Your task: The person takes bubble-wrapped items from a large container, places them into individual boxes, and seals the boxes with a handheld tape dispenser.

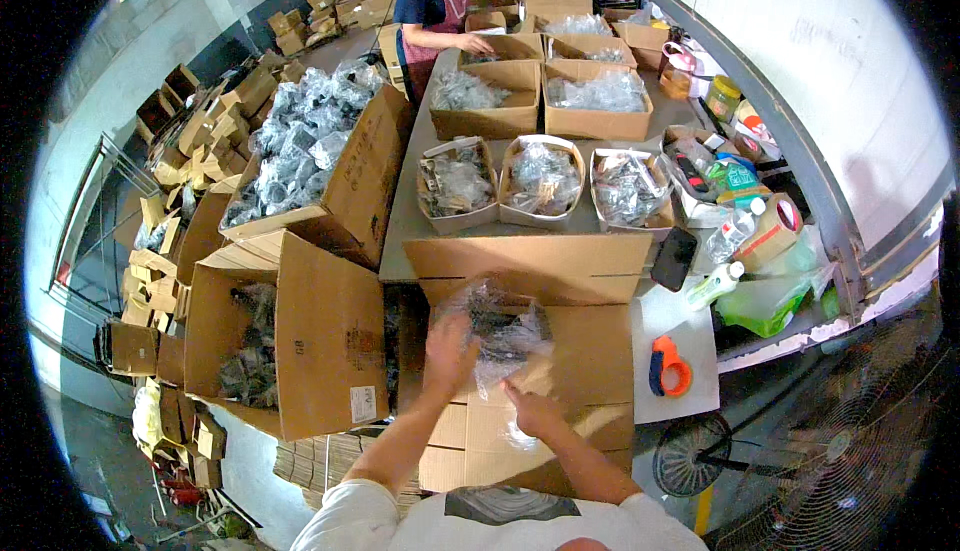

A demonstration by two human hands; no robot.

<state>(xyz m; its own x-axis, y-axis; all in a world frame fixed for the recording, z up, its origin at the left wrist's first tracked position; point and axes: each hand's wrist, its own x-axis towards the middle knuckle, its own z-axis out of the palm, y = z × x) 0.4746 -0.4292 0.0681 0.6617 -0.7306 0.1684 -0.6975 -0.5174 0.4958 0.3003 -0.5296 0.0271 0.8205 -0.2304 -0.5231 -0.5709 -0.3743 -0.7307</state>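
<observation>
Two bare hands work over an open cardboard carton (590,356), the landmark here. The right hand (537,413), at the carton's near side, stretches its index finger to the lower end of a clear plastic bag with dark contents (508,343); whether it pinches the film cannot be told. The left hand (452,356) lies against the bag's left side, toward the carton's left edge, its grasp likewise unclear. The bag is over the carton's opening, though whether it hangs or rests there is hidden. The thin, slack film could snag on a flap edge or tear if the hands pull unevenly, and a loose mouth might spill the contents. Its tapering tail points back toward the person; the long axis seems to run roughly near to far, though crumpling blurs it.

Right of the carton lies an orange-and-navy tape dispenser (671,369); left of it stands a taller open carton (335,346) with dark goods inside. By the carton's far right corner is a black smartphone (675,258). Beyond its far flap sit three small white-rimmed boxes of bagged pieces (457,183), and well past those, a co-worker in an apron (435,26).
</observation>
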